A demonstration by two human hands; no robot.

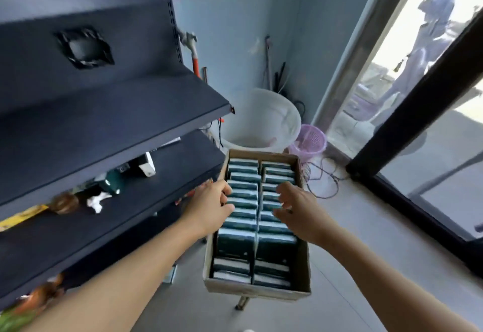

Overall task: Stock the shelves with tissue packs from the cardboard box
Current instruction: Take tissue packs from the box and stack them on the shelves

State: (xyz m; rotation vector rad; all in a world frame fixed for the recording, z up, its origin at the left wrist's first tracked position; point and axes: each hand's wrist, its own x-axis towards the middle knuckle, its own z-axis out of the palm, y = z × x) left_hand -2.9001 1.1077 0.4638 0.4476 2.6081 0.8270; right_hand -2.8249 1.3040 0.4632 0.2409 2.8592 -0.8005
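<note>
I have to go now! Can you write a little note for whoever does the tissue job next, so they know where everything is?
Left hand: over the left row of tissue packs, fingers curled at their tops; the blur hides whether it grips one.
Right hand: over the right row, fingers curled, no pack clearly held.
The cardboard box stands on the floor beside the shelves, looking full, two rows of packs on edge.
Done: no tissue packs show on the shelves.
Left: lift the packs out and stock the shelves, likely starting with the bare middle one.
</note>
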